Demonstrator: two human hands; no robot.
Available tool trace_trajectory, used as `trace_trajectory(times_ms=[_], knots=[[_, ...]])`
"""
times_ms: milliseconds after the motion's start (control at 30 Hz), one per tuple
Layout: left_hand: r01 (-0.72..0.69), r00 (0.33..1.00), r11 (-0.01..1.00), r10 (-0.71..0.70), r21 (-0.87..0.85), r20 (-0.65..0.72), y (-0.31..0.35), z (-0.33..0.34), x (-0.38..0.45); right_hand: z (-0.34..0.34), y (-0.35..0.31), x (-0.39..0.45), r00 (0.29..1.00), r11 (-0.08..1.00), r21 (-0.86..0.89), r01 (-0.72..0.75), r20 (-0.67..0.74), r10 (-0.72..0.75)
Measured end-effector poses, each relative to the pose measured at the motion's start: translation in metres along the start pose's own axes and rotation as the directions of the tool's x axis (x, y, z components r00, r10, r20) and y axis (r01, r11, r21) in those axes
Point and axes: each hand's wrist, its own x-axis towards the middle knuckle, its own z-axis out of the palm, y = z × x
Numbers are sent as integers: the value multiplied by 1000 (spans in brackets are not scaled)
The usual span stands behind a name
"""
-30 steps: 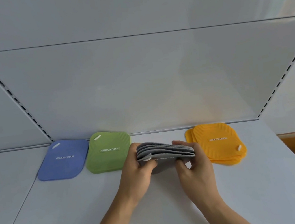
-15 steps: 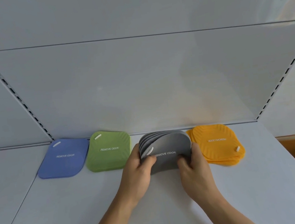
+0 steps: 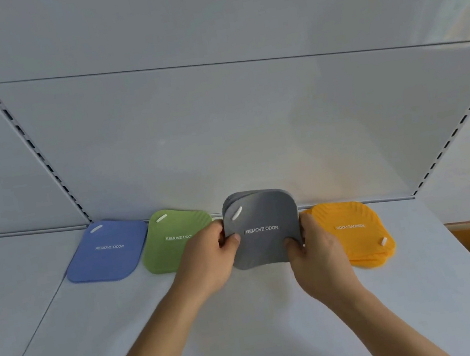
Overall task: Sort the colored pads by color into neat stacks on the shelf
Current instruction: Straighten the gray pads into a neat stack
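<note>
The gray pad stack (image 3: 262,228) stands tilted upright, facing the camera, above the shelf (image 3: 248,321), clamped between the left hand (image 3: 209,260) and right hand (image 3: 317,253). Beside it lie the green pad (image 3: 173,240), the blue pad (image 3: 108,250) beyond, and the orange stack (image 3: 353,230) opposite. A second ago the grays were held flatter.

1. Bright, soft, even daylight; faint shadows only.
2. Pale glare tints the back panel (image 3: 251,133) toward its upper right corner.
3. Wide-angle bending curves the shelf (image 3: 248,326) edges.
4. Focus slightly soft throughout.

Shelf (image 3: 248,326) front lies open; pads (image 3: 108,250) line the back.
</note>
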Motion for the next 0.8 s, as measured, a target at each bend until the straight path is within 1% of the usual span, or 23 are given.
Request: trace_trajectory(times_ms=[67,133,233,333,433,500,600,667,733,800], knots=[[33,999,999,-33,33,-13,3,-7,14,1,-2,14,999,998,-60,-27,15,28],[52,998,994,-49,93,-33,3,-5,24,5,-3,24,997,994,-101,-51,58,57],[31,996,976,-13,215,-85,-1,4,30,14,-2,31,994,986,-164,-27,104,45],[-30,989,938,77,345,-124,-4,12,30,19,3,32,996,976,-215,-19,77,37],[-83,976,877,167,474,-138,-7,18,33,22,7,34,998,959,-280,-29,52,45],[-122,959,829,240,545,-151,-9,21,32,22,8,33,999,945,-327,5,42,10],[-169,940,724,323,669,-112,-14,25,27,24,8,29,997,904,-421,73,59,-53],[-168,924,681,361,712,-127,-19,27,24,26,11,26,995,850,-520,86,82,-50],[-191,904,661,407,725,-133,-23,24,21,26,16,24,995,810,-580,93,76,-60],[-244,893,641,441,728,-88,-26,18,16,21,21,23,988,795,-588,149,57,-143]])
